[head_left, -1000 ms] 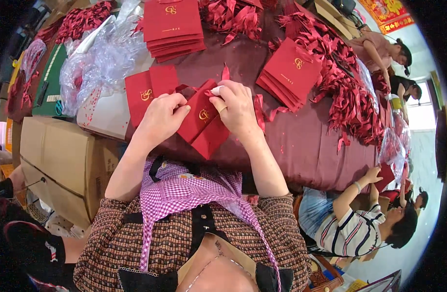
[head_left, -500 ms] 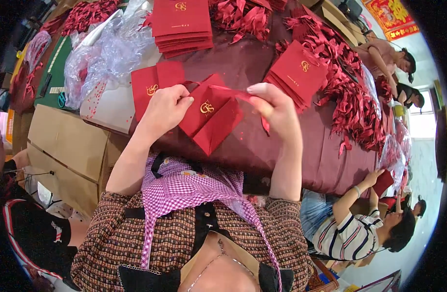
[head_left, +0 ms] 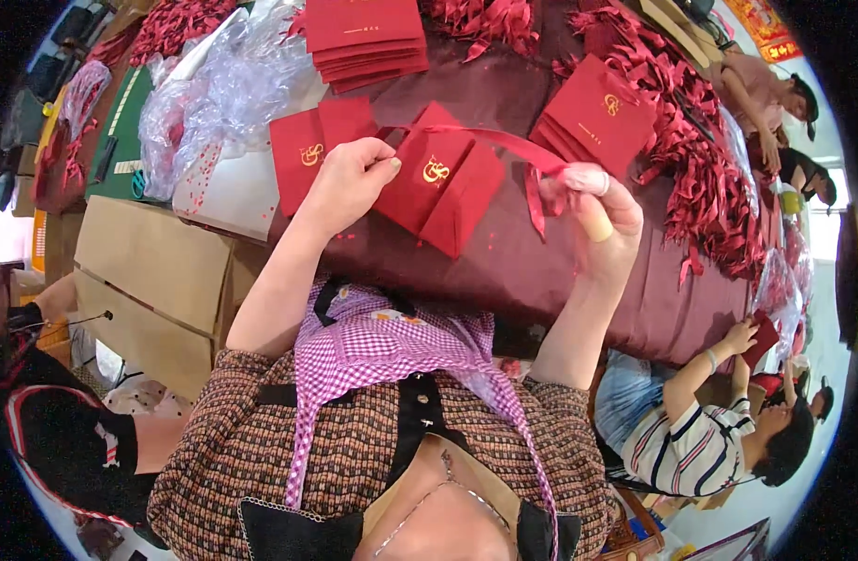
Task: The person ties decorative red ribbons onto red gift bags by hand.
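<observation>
Red bag [head_left: 438, 194] sits mid-frame, the left hand [head_left: 354, 187] pinching its edge, seemingly to steady it; right of centre, the right hand [head_left: 608, 213] grasps the outstretched ribbon [head_left: 518, 146].

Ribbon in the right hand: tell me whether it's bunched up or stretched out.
Stretched out: the ribbon spans from the red bag to the right hand.

A maroon-covered table [head_left: 518, 266] bears stacked red bags [head_left: 366, 39] and red ribbons [head_left: 709, 220].

The right hand [head_left: 608, 217] is now well apart from the red bag [head_left: 412, 194], pulling the ribbon [head_left: 515, 142] out long.
</observation>
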The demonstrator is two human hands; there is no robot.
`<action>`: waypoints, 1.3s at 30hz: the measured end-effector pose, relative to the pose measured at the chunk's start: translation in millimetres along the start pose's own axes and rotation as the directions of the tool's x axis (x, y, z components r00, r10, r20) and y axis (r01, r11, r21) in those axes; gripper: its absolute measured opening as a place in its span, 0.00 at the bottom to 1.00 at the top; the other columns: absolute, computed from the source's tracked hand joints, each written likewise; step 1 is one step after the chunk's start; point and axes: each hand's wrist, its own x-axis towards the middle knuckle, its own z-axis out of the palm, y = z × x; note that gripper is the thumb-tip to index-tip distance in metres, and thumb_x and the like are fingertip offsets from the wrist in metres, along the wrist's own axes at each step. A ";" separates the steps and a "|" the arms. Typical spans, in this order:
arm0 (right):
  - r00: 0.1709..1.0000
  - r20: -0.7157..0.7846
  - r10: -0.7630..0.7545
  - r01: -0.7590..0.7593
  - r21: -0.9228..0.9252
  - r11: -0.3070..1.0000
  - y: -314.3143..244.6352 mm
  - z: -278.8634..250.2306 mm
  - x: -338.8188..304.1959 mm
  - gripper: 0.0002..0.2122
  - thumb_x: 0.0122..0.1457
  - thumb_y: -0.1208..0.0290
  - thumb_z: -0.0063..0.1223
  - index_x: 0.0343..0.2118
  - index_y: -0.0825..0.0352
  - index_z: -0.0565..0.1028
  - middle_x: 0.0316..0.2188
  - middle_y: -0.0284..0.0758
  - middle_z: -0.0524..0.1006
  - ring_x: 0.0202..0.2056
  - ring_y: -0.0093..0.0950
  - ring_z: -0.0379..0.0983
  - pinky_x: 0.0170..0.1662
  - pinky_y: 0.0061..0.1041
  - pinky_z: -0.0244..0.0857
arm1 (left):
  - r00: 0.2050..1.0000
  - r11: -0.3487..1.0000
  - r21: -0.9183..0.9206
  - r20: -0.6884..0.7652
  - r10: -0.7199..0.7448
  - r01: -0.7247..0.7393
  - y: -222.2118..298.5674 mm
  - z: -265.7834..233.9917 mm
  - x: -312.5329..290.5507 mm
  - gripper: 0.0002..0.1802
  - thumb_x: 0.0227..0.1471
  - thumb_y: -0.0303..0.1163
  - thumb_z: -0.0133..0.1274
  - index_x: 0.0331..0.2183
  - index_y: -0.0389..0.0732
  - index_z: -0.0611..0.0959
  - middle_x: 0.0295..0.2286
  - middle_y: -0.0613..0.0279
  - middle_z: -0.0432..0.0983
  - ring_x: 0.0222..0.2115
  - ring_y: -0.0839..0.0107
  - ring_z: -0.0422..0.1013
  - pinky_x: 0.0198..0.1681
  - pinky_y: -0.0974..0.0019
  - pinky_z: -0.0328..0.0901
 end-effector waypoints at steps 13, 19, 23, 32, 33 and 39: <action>0.983 0.172 0.058 0.090 -0.741 0.665 59.9 54.6 -15.1 0.06 0.52 0.76 0.56 0.33 0.63 0.75 0.29 0.35 0.75 0.35 0.35 0.70 0.43 0.31 0.59 | 0.958 0.891 -0.428 0.286 -0.026 0.152 -6.3 0.9 -6.2 0.18 0.49 0.19 0.51 0.44 0.29 0.76 0.34 0.67 0.74 0.35 0.80 0.68 0.40 0.74 0.65; 0.986 0.167 -0.005 0.142 -0.824 0.549 68.9 70.6 -17.3 0.06 0.51 0.74 0.56 0.33 0.64 0.74 0.29 0.35 0.74 0.36 0.35 0.69 0.43 0.33 0.58 | 0.964 0.913 -0.386 0.262 -0.031 0.135 -2.3 -0.5 -8.1 0.14 0.50 0.20 0.53 0.42 0.31 0.77 0.34 0.66 0.75 0.35 0.80 0.69 0.41 0.75 0.66; 0.977 0.197 -0.085 0.214 -0.858 0.467 73.2 75.0 -17.3 0.06 0.51 0.73 0.56 0.32 0.64 0.73 0.28 0.35 0.74 0.34 0.35 0.69 0.40 0.34 0.58 | 0.964 0.902 -0.415 0.266 -0.008 0.122 1.7 0.7 -8.2 0.14 0.50 0.20 0.53 0.41 0.31 0.77 0.34 0.65 0.75 0.34 0.80 0.69 0.41 0.75 0.66; 0.958 0.237 -0.164 0.279 -0.904 0.324 72.2 82.3 -13.7 0.06 0.49 0.72 0.57 0.27 0.64 0.71 0.24 0.36 0.73 0.31 0.34 0.69 0.37 0.34 0.58 | 0.967 0.938 -0.330 0.255 -0.018 0.105 4.0 4.6 -10.1 0.15 0.50 0.17 0.52 0.42 0.32 0.75 0.34 0.66 0.73 0.35 0.80 0.69 0.40 0.75 0.66; 0.952 0.251 -0.177 0.294 -0.913 0.283 71.3 83.6 -13.5 0.06 0.48 0.71 0.57 0.25 0.64 0.71 0.24 0.36 0.72 0.30 0.34 0.69 0.37 0.34 0.58 | 0.977 0.959 -0.275 0.215 -0.008 0.068 6.6 6.2 -11.9 0.14 0.50 0.18 0.52 0.41 0.32 0.76 0.33 0.67 0.73 0.34 0.81 0.69 0.39 0.76 0.65; 0.949 0.292 -0.118 0.305 -0.946 0.107 62.1 89.2 -11.8 0.06 0.47 0.70 0.55 0.23 0.64 0.69 0.22 0.37 0.71 0.30 0.33 0.68 0.36 0.32 0.58 | 0.991 0.988 -0.148 0.119 0.064 -0.046 14.5 16.3 -16.7 0.11 0.50 0.18 0.51 0.39 0.31 0.77 0.29 0.68 0.73 0.31 0.82 0.68 0.36 0.77 0.65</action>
